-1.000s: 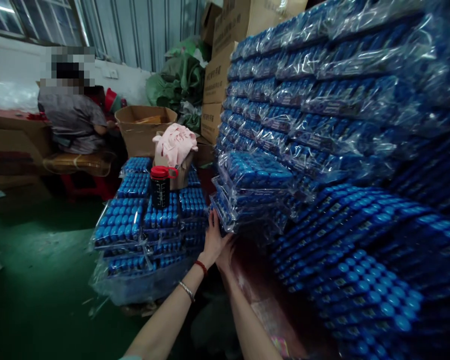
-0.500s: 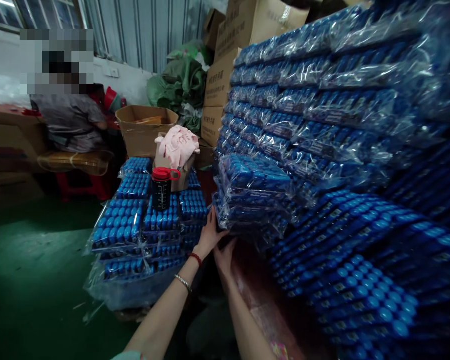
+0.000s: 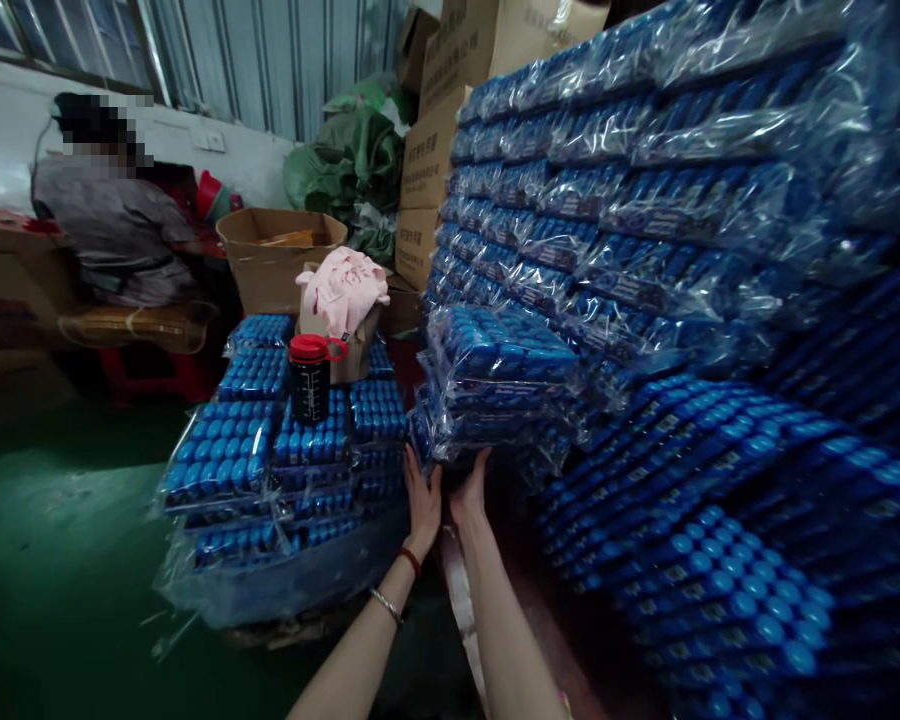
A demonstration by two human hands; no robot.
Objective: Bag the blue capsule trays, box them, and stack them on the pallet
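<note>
A short stack of clear-wrapped packs, each filled with blue round-topped pieces, sits in front of me; I cannot make out exactly what the pieces are. My left hand is open at the stack's lower left corner, fingers stretched upward and close to the wrap. Beside it, my right hand reaches up to the stack's underside, its fingers apart and the tips partly hidden below the bottom pack. Neither hand visibly grips a pack. A dark red band and a silver bracelet circle my left wrist.
Left of my hands, more wrapped packs carry a black bottle with a red lid. A pink cloth lies behind it. A tall wall of packs and loose blue rows stand right. A seated person is far left.
My hands have moved apart slightly; the right one has shifted up against the underside of the stack, and the left has slid a little lower. The view has turned slightly right.
</note>
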